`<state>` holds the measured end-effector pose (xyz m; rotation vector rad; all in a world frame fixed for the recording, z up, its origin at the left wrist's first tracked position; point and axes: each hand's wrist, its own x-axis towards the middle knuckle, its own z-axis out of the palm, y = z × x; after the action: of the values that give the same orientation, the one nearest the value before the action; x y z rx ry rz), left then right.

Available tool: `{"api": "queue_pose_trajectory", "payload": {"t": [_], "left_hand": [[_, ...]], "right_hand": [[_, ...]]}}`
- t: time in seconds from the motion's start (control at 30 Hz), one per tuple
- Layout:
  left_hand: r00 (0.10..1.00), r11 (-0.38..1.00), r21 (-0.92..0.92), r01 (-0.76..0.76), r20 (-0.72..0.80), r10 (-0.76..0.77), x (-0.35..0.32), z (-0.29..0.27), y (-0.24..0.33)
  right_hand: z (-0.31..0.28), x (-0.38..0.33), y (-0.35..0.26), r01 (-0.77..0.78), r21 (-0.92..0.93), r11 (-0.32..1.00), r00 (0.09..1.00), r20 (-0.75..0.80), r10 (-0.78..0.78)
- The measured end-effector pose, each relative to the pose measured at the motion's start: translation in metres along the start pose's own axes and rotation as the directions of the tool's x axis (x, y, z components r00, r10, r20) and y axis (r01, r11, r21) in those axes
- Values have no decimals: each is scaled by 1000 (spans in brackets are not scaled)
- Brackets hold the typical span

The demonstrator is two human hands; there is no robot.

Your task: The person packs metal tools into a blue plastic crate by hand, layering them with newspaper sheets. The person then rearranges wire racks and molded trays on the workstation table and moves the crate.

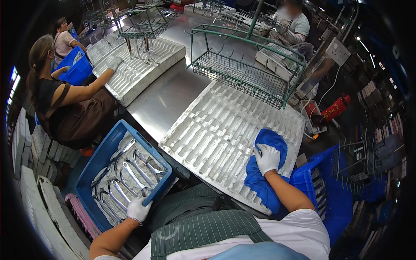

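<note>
My left hand (138, 209), in a white glove, is at the near right corner of a blue bin (96, 170). Its fingers are closed around the near end of a shiny metal wrench (119, 190); the gripped end is hidden. Several similar wrenches lie in the bin on pale crumpled lining. My right hand (267, 159), also gloved, grips a bunched blue cloth (264, 184). The cloth rests on the right side of a white grooved tray (208, 143), whose rows of slots hold nothing.
A green wire rack (247, 71) stands over the tray's far edge. Another grooved tray (151, 65) lies on the metal table (158, 110), where a co-worker (65, 82) sits. At right are a blue crate (305, 180) and a red fire extinguisher (336, 108).
</note>
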<state>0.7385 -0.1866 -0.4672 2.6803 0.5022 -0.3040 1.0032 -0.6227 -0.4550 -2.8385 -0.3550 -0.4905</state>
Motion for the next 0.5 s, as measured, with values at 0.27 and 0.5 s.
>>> {"api": "queue_pose_trajectory", "payload": {"t": [0.27, 0.5], "left_hand": [[998, 999, -15, -31, -63, 30, -1, 4, -2], [997, 1000, -8, -27, -68, 26, 0, 4, -2]], "right_hand": [[1, -1, 0, 7, -8, 1000, 1000, -11, -7], [2, 0, 1, 12, -3, 1000, 1000, -20, -12]]}}
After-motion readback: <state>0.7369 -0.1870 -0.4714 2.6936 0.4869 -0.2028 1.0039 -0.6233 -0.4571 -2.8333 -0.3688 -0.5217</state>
